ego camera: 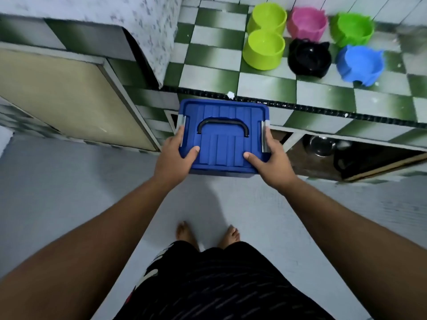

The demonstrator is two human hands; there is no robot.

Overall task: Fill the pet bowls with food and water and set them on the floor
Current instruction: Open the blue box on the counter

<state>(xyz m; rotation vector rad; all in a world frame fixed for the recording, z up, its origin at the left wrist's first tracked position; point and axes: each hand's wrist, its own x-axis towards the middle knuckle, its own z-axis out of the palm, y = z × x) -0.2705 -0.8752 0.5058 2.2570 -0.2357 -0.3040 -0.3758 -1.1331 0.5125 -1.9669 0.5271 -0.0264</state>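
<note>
overhead, green-checked tiled counter [323,93] above pale grey floor [69,181]

The counter [208,54] is patterned in green-and-white checks. On it are set a lime double bowl [265,35], pink bowl [307,23], green bowl [352,28], black bowl [309,57] and blue bowl [360,64]. The box [223,144] is coloured blue, its handle [223,123] black.

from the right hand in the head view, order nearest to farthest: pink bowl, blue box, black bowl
1. blue box, held in the right hand
2. black bowl, toward the front of the counter
3. pink bowl, farther back, behind the black bowl
</note>
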